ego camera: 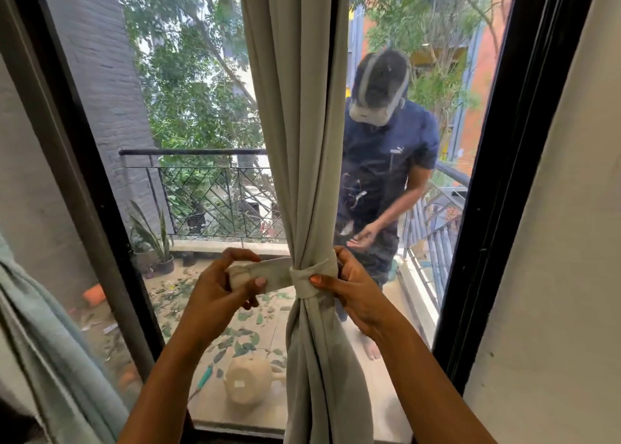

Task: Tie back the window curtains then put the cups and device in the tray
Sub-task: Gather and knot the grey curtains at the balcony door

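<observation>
A beige curtain (295,124) hangs gathered in the middle of the window. A matching fabric tieback band (302,275) is wrapped round it at waist height. My left hand (218,289) grips the free end of the band, pulled out to the left. My right hand (353,289) pinches the wrapped band on the curtain's right side, thumb on the front. No cups, device or tray are in view.
A black window frame (510,174) borders the glass. A second pale green curtain (50,326) hangs at the lower left. Outside on the balcony, a person in a dark shirt (386,161) stands by the railing (201,194), with a beige jug (245,383) and potted plants (158,242).
</observation>
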